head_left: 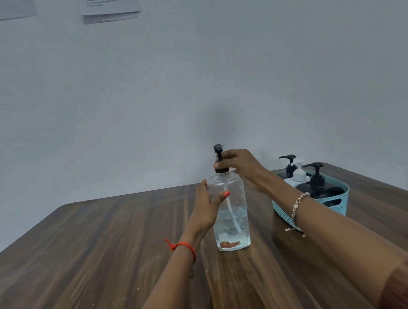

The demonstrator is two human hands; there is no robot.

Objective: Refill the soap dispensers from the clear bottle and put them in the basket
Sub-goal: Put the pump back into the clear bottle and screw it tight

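Nearest the camera, two bare forearms reach forward over the dark wood-grain table (79, 254), the left wrist tied with an orange thread (182, 246) and the right wearing a beaded bracelet (297, 205). Past the wrists, the clear bottle (230, 219) stands upright on the table near its middle, roughly a third full of clear liquid, with a thin tube running down inside it. The left hand (207, 207) has its grip closed around the bottle's upper body from the left side, the thumb with an orange-painted nail pressed on the front face. Above it, the right hand (239, 167) has its grip pinched on the black pump (218, 152) at the collar, fingers curled over the neck while the pump head rises clear of them. To the right and a little farther back, well apart from the bottle, a light blue basket (338, 202) sits on the table holding three dispensers: a black dispenser (318, 184) nearest, a white dispenser (299, 172) behind it, and another black-pumped dispenser (290, 164) at the back. Beyond the table's far edge rises a pale wall (209, 60), with printed paper sheets (109, 1) pinned high up.
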